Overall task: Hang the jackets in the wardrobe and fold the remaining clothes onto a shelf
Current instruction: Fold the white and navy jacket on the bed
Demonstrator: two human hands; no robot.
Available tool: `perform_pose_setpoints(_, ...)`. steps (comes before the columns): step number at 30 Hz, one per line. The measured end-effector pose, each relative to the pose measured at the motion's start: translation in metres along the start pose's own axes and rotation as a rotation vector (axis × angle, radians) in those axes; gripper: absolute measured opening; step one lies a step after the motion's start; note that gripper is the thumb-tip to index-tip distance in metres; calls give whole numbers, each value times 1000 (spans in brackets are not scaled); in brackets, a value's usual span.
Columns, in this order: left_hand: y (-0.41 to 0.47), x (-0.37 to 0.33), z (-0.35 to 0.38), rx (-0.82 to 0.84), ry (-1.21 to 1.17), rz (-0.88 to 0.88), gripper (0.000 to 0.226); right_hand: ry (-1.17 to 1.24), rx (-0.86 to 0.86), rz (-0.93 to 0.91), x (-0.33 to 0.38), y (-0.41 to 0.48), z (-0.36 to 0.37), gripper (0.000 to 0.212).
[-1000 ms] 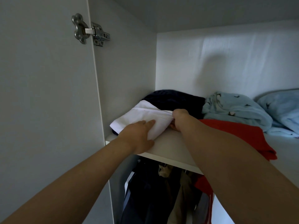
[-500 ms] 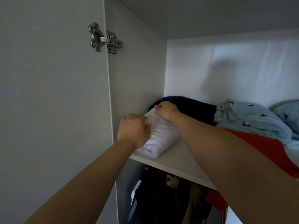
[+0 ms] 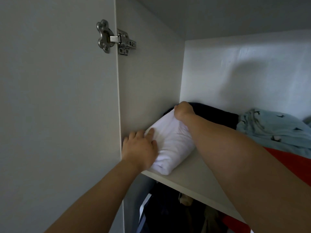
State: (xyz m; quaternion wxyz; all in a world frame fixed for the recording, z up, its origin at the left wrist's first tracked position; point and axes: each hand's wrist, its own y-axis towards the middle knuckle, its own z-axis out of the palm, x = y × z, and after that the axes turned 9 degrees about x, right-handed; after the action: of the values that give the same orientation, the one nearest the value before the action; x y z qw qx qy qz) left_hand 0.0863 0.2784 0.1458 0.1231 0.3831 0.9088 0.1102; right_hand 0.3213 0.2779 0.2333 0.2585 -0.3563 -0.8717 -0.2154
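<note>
White cloth, a folded garment [image 3: 171, 145], lies at the left end of the shelf [image 3: 190, 173], just beside the wardrobe wall [image 3: 148, 81] and in front of a dark garment [image 3: 217, 115]; the left hand [image 3: 139, 147] rests flat on its near left side, fingers fairly straight, pressing rather than gripping; the right hand [image 3: 182, 111] is bent over its far end with the fingers hidden, so I cannot tell whether they pinch the cloth or only push it. To the right lie a pale blue garment [image 3: 272, 126] and a red garment [image 3: 289, 160]; below the shelf, hanging clothes [image 3: 168, 212] sit in shadow, probably the jackets, though it is too dark to be sure. On that reading the hanging looks done and the folding well along; this piece wants only seating, while the blue and red pieces look loosely heaped and may need folding.
</note>
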Motion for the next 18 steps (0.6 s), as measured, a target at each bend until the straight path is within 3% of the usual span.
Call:
perform_pose_setpoints(4, -3, -1, -2, 39, 2, -20, 55, -147, 10, -45, 1, -4, 5, 31)
perform_pose_setpoints(8, -3, -5, -14, 140, 4, -53, 51, -314, -119, -117, 1, -23, -3, 34)
perform_pose_setpoints(10, 1, -11, -23, 116, -7, -44, 48, -318, -130, -204, 1, -34, -7, 38)
perform_pose_setpoints(14, 8, -29, -28, 46, -88, 95, 39, -262, 20, -267, -2, -61, 2, 43)
perform_pose_setpoints(18, -3, -23, -11, 174, -2, 71, 58, -276, 241, -202, -23, -77, 23, 54)
